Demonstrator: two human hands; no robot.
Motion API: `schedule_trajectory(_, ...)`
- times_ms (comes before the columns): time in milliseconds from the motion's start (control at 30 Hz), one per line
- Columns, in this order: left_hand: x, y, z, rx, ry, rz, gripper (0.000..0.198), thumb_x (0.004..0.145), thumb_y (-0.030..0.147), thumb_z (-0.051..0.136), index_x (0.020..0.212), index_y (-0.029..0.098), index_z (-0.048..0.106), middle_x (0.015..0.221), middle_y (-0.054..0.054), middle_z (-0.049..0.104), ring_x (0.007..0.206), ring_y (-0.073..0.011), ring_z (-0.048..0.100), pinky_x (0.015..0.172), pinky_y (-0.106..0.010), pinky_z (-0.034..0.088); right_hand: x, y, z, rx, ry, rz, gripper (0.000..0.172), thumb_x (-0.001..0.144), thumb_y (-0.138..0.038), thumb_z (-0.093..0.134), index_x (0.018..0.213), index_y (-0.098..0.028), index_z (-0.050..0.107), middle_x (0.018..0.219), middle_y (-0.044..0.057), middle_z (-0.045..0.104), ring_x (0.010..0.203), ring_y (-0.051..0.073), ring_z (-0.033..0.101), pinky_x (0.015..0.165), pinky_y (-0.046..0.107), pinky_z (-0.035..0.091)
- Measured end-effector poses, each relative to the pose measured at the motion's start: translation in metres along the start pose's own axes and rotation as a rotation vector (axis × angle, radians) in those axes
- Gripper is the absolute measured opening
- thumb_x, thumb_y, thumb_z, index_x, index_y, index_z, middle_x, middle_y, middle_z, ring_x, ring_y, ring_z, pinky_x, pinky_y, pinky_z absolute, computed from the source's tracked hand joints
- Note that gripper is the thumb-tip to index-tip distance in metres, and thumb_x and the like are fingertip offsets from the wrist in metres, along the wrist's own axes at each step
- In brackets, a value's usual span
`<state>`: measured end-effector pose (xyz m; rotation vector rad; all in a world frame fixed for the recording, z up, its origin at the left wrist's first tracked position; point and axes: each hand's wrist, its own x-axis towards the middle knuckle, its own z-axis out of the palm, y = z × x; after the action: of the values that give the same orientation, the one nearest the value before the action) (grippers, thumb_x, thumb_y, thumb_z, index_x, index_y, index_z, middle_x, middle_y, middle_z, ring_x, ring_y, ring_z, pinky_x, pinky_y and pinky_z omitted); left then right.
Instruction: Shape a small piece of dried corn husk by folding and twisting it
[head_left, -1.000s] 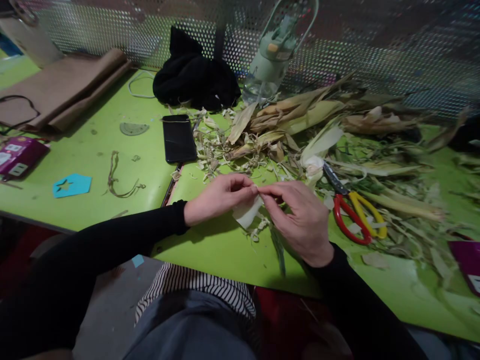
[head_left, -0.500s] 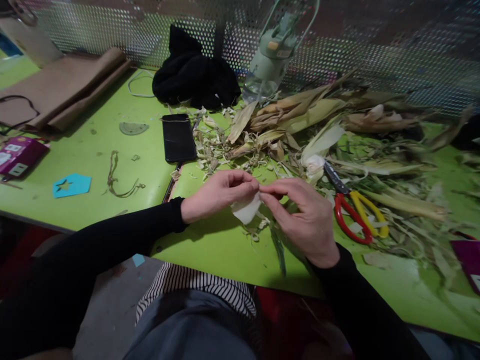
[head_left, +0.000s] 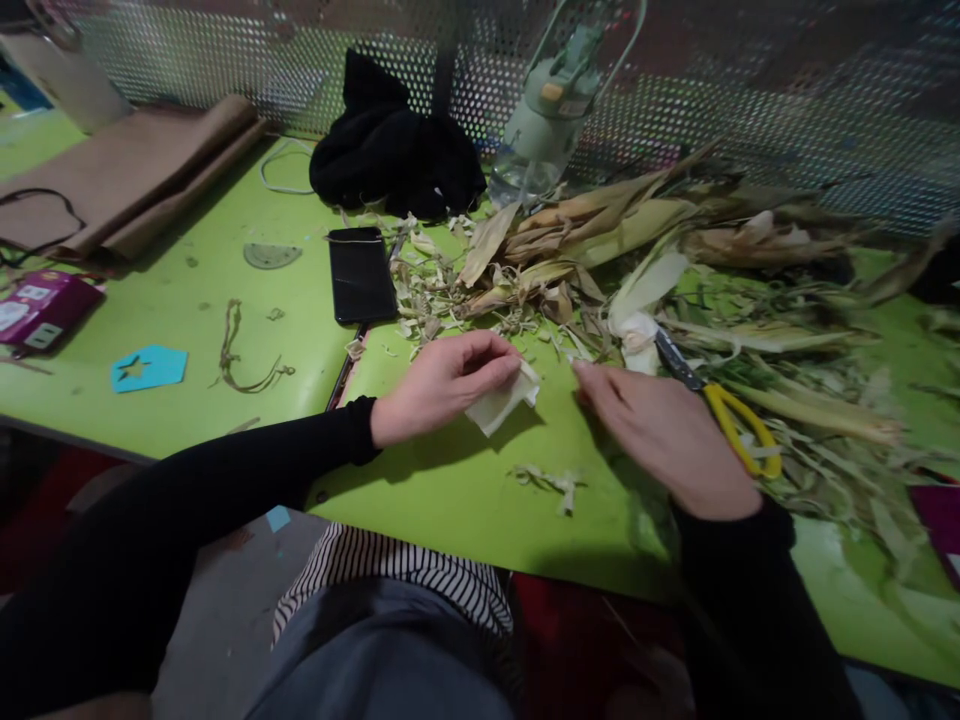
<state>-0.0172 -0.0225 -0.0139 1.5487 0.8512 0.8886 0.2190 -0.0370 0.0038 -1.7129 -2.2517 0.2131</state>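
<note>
My left hand [head_left: 452, 388] pinches a small pale piece of corn husk [head_left: 504, 402] between thumb and fingers, its loose end hanging over the green table. Apart from it, to the right, is my right hand [head_left: 667, 430], its fingers pressed together. A tiny pale bit shows by those fingertips, but I cannot make out what is in them. Beside this hand lie scissors [head_left: 756, 440] with a yellow handle showing; the other handle is hidden behind the hand. Some husk shreds [head_left: 551, 485] lie between the hands, nearer the table edge.
A heap of dry corn husks [head_left: 592, 235] fills the back right, in front of a water bottle [head_left: 544, 130]. Left of it are a black phone [head_left: 362, 277] and black cloth [head_left: 394, 165]. Farther left are a blue star cutout [head_left: 150, 370], twisted cord [head_left: 229, 345] and purple box [head_left: 51, 312].
My right hand has come away from the husk piece and moved right, now covering the scissors' red handle. My left hand still holds the husk, nearly in place.
</note>
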Motion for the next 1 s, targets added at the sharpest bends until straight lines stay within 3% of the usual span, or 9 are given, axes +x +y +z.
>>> schedule_trajectory(100, 0.0, 0.001, 0.0, -0.023, -0.017, -0.016, 0.019, 0.094, 0.029, 0.056, 0.091, 0.012, 0.062, 0.08, -0.003, 0.066, 0.069, -0.0088, 0.057, 0.067, -0.022, 0.045, 0.005, 0.037, -0.019, -0.179, 0.059, 0.312, 0.056, 0.093, -0.043, 0.062, 0.044, -0.025, 0.042, 0.041, 0.0, 0.039, 0.039, 0.012, 0.025, 0.048, 0.033, 0.021)
schedule_trajectory(167, -0.001, 0.001, 0.001, -0.02, -0.02, -0.029, 0.019, 0.094, 0.029, 0.056, 0.091, 0.012, 0.062, 0.079, -0.003, 0.067, 0.069, -0.0087, 0.057, 0.067, -0.022, 0.045, 0.005, 0.044, -0.026, -0.187, 0.124, 0.402, 0.056, 0.091, -0.042, 0.066, 0.044, -0.026, 0.041, 0.04, -0.001, 0.037, 0.04, 0.012, 0.023, 0.05, 0.035, 0.021)
schedule_trajectory(233, -0.001, 0.0, 0.003, -0.008, -0.013, -0.035, 0.018, 0.094, 0.029, 0.057, 0.091, 0.011, 0.063, 0.08, -0.003, 0.067, 0.069, -0.009, 0.057, 0.068, -0.022, 0.045, 0.003, 0.033, -0.024, -0.044, 0.204, 0.33, 0.041, 0.089, -0.044, 0.069, 0.055, -0.026, 0.055, 0.046, 0.0, 0.048, 0.042, 0.013, 0.035, 0.049, 0.034, 0.027)
schedule_trajectory(267, -0.001, 0.0, 0.004, 0.002, -0.007, -0.035, 0.018, 0.094, 0.029, 0.057, 0.092, 0.011, 0.063, 0.081, -0.003, 0.068, 0.07, -0.0093, 0.058, 0.068, -0.022, 0.045, 0.001, 0.022, -0.019, 0.12, 0.24, 0.233, 0.029, 0.089, -0.046, 0.068, 0.068, -0.026, 0.063, 0.055, 0.002, 0.06, 0.047, 0.014, 0.047, 0.049, 0.032, 0.034)
schedule_trajectory(333, -0.001, -0.002, 0.006, 0.028, 0.008, -0.027, 0.018, 0.094, 0.028, 0.056, 0.092, 0.012, 0.064, 0.083, -0.003, 0.069, 0.072, -0.0098, 0.058, 0.068, -0.022, 0.045, -0.003, -0.007, -0.004, 0.402, 0.268, 0.031, 0.025, 0.09, -0.049, 0.066, 0.091, -0.025, 0.069, 0.079, 0.004, 0.072, 0.064, 0.016, 0.063, 0.055, 0.029, 0.047)
schedule_trajectory(467, 0.0, -0.005, 0.008, 0.072, 0.026, -0.002, 0.019, 0.093, 0.03, 0.057, 0.089, 0.013, 0.065, 0.08, -0.002, 0.067, 0.071, -0.0101, 0.055, 0.068, -0.023, 0.043, -0.009, -0.047, 0.018, 0.486, 0.211, -0.095, 0.019, 0.086, -0.035, 0.073, 0.097, -0.021, 0.069, 0.083, 0.002, 0.074, 0.067, 0.015, 0.067, 0.062, 0.029, 0.056)
schedule_trajectory(633, -0.001, -0.006, 0.008, -0.025, -0.009, -0.042, 0.018, 0.093, 0.028, 0.058, 0.091, 0.011, 0.064, 0.082, -0.003, 0.066, 0.072, -0.0093, 0.055, 0.067, -0.022, 0.043, -0.01, -0.047, 0.018, 0.39, 0.257, -0.13, 0.005, 0.09, -0.025, 0.068, 0.093, -0.022, 0.07, 0.084, 0.002, 0.076, 0.07, 0.016, 0.07, 0.067, 0.03, 0.058)
schedule_trajectory(767, -0.001, -0.006, 0.008, -0.145, -0.079, -0.099, 0.019, 0.092, 0.029, 0.059, 0.093, 0.01, 0.062, 0.079, -0.002, 0.062, 0.069, -0.0082, 0.053, 0.063, -0.021, 0.042, -0.011, -0.045, 0.016, 0.37, 0.255, -0.138, 0.004, 0.09, -0.024, 0.067, 0.092, -0.021, 0.07, 0.084, 0.003, 0.076, 0.07, 0.016, 0.07, 0.067, 0.03, 0.058)
schedule_trajectory(1000, -0.001, -0.005, 0.007, -0.176, -0.102, -0.104, 0.023, 0.088, 0.032, 0.065, 0.093, 0.01, 0.063, 0.08, -0.002, 0.062, 0.069, -0.008, 0.052, 0.062, -0.021, 0.041, -0.012, -0.044, 0.017, 0.427, 0.218, -0.117, 0.007, 0.09, -0.027, 0.067, 0.094, -0.022, 0.07, 0.086, 0.003, 0.076, 0.073, 0.018, 0.07, 0.068, 0.032, 0.058)
